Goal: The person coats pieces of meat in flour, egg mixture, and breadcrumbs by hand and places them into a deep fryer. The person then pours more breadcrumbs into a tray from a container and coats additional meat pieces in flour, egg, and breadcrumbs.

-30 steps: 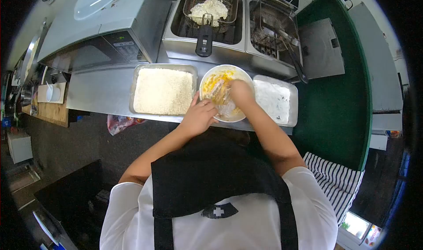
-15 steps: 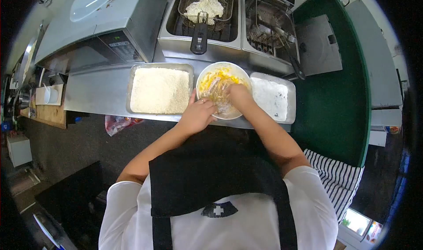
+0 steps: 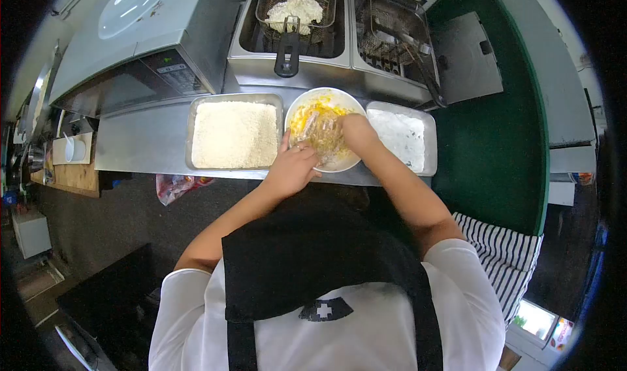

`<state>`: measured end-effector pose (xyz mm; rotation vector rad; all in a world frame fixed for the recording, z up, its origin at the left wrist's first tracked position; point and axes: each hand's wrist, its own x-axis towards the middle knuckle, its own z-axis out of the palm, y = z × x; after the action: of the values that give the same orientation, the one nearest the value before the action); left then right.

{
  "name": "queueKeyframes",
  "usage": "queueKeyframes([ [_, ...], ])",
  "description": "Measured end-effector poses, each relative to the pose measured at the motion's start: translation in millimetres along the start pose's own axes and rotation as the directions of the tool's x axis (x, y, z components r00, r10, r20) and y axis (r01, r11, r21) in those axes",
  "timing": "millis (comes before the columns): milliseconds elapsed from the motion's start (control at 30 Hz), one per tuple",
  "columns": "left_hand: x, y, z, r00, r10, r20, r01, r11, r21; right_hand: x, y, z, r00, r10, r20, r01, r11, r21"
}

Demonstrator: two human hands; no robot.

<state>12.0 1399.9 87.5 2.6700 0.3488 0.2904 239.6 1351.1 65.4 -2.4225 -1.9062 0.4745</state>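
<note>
Okay, yellow-streaked wet mixture [image 3: 322, 129] is lying inside round white bowl [image 3: 339, 96], between left hand [image 3: 294, 166] gripping near-left rim and right hand [image 3: 357, 134], grip unclear.

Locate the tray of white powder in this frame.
In the head view, the tray of white powder sits right of centre on the metal counter, immediately right of the white bowl and left of the green surface.

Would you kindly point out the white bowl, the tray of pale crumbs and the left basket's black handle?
White bowl [image 3: 328, 91]: head view, top of its rim.
Tray of pale crumbs [image 3: 189, 132]: head view, its left wall.
Left basket's black handle [image 3: 287, 55]: head view, middle of its grip.
</note>
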Motion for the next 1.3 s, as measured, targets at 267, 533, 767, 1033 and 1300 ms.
queueKeyframes([
  [267, -1.6, -2.4, 0.3, 0.999, 0.000, -0.041, 0.001, 1.000, 0.023, -31.2, -37.2, -11.6, 0.897, -0.441, 0.023, 0.433, 0.889, 0.149],
  [533, -3.0, -5.2, -8.5, 0.991, -0.111, -0.081, 0.113, 0.993, 0.028, -19.2, -42.2, -24.0, 0.862, -0.505, 0.046, 0.496, 0.858, 0.134],
  [767, -1.8, -7.2, -16.8, 0.990, -0.123, -0.072, 0.125, 0.992, 0.018, -19.3, -45.8, -19.9, 0.876, -0.480, 0.037, 0.460, 0.857, 0.235],
  [1033, 10.5, -11.7, -28.0, 0.959, -0.132, -0.252, 0.144, 0.989, 0.030, -11.8, -41.6, -13.4, 0.916, -0.337, -0.217, 0.398, 0.824, 0.403],
  [1300, 48.1, 26.4, -84.7, 0.873, -0.289, -0.393, 0.225, 0.953, -0.203, -12.6, -14.1, -103.5, 0.913, -0.285, -0.290, 0.407, 0.641, 0.651],
])
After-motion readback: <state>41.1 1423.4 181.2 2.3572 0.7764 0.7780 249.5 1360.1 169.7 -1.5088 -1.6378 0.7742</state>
